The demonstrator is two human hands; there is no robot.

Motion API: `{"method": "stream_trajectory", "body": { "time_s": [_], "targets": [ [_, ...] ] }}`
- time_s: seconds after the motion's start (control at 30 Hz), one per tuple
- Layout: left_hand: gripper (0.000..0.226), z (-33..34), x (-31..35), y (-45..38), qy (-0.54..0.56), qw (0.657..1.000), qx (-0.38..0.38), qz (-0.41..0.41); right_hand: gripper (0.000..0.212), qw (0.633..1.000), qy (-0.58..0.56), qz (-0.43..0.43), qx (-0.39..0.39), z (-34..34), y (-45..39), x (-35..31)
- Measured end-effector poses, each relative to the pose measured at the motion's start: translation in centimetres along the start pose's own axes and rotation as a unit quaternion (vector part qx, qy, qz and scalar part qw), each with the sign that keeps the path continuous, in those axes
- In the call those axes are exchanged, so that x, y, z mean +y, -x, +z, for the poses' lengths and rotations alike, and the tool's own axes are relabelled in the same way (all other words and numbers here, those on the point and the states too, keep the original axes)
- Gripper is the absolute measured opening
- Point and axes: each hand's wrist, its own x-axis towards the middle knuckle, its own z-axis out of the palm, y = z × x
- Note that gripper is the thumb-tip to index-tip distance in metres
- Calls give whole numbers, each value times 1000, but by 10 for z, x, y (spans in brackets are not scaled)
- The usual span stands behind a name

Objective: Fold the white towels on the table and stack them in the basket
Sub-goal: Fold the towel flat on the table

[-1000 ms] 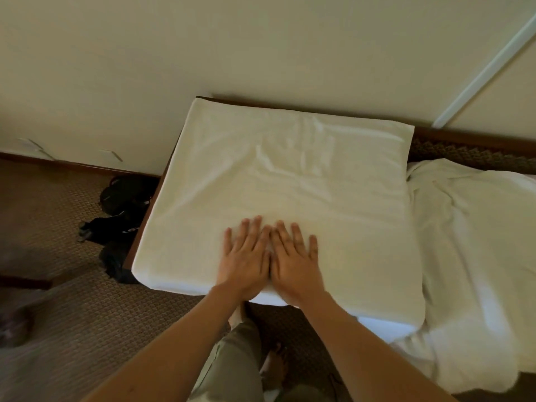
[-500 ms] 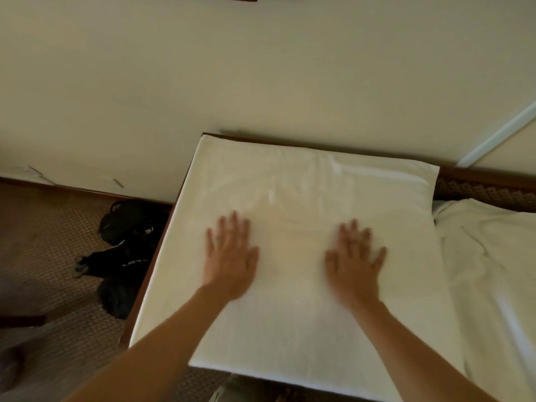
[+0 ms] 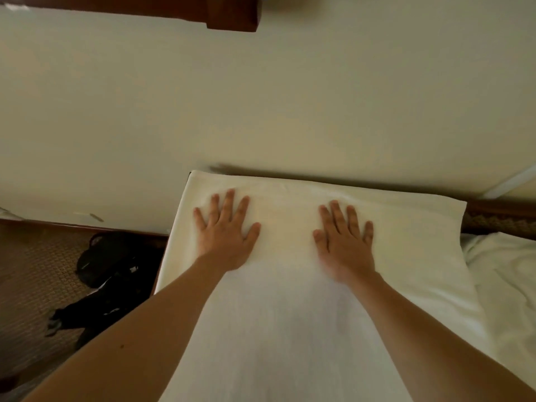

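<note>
Cream wall (image 3: 261, 105), brown patterned carpet (image 3: 32, 274), dark wooden trim (image 3: 232, 15) overhead.

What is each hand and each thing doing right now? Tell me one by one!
Left hand: flat, fingers spread, palm down on the towel.
Right hand: flat, palm down on the towel, apart from the left.
Towel: spread smooth over the table, not folded small yet.
Other white cloth: rumpled, lying to the right.
Black bag: slumped on the carpet.
</note>
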Motion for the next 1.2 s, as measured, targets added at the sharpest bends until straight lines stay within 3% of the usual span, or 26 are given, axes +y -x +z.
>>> {"method": "stream_trajectory", "body": {
  "time_s": [0.33,0.5,0.57,0.63,0.7,0.83,0.9,1.0,1.2],
  "targets": [
    [78,-12,-30,-65,-13,998,14,-61,65,985,-42,164,12,-28,-49,87],
    [72,-19,-9,-70,9,991,-14,-136,66,947,-80,310,-4,-46,-45,157],
    [68,-23,20,-66,44,985,-6,-165,65,922,-131,364,25,-51,-42,183],
    [67,-18,64,-53,50,991,18,-123,63,891,-223,386,86,-48,-40,209],
    [69,-6,112,-34,62,997,29,-30,60,849,-359,365,130,-48,-40,223],
    [80,19,223,-4,61,988,-15,143,46,778,-510,338,139,-55,-47,249],
    [75,30,268,5,42,982,-25,185,38,777,-515,326,157,-55,-52,260],
    [70,41,316,7,31,978,-21,205,34,811,-459,301,204,-56,-60,275],
    [70,44,351,-7,-29,984,-24,177,20,833,-390,274,282,-61,-73,289]
  ]
}}
